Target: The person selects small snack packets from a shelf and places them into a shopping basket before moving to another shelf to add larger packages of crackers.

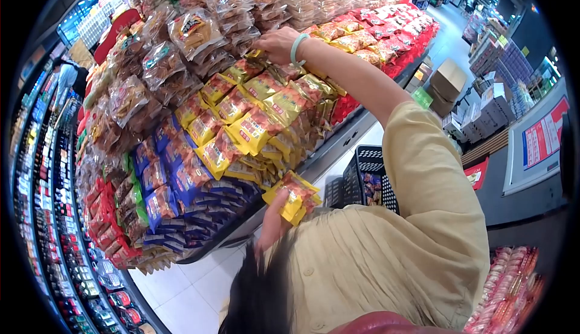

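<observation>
My left hand (275, 218) is low, close to my body, with its fingers closed round several yellow snack packets (297, 196). My right hand (279, 45), with a pale green bracelet (296, 50) on the wrist, reaches to the back of the yellow rows. Its fingers are bent down onto a yellow packet (256, 55) there; the fingertips are partly hidden. Neat stacks of yellow packets (249, 130) lie between the two hands. Blue packets (186, 166) are stacked on their left side, and red packets (386, 29) lie beyond my right forearm.
Clear bags of brown snacks (194, 32) are heaped behind the yellow rows. A black basket (370, 159) with small packets inside stands on the floor beside the display. Cardboard boxes (446, 83) are piled to the right. Another person (65, 83) is by the shelves at far left.
</observation>
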Motion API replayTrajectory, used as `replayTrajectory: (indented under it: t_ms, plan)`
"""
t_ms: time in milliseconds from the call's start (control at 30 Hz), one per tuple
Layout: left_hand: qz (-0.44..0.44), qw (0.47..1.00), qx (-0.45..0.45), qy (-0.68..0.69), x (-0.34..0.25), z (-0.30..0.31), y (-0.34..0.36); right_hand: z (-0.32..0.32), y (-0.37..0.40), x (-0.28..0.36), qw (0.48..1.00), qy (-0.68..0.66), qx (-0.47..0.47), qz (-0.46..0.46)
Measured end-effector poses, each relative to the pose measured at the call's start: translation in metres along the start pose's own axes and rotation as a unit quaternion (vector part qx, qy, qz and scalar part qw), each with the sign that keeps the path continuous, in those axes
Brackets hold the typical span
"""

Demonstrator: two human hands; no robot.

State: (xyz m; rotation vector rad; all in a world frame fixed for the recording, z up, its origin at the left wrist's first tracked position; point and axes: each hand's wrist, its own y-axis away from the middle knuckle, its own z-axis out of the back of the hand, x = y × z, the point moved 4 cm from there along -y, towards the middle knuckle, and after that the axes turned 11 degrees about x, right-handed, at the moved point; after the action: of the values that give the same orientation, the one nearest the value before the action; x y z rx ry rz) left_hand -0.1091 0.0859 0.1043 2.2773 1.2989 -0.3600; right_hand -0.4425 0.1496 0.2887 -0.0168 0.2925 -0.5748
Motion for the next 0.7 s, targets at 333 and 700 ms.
replayTrajectory:
  t_ms: [333,700]
  plan:
    - [-0.001,0.996,0.087,-0.02,0.002,0.012,-0.01,-0.01,-0.004,0.007,0.996,0.007,0.09,-0.014]
    - [0.022,0.998,0.036,-0.044,0.0,0.009,-0.004,0.001,0.008,0.033,0.998,0.037,0.018,0.052]
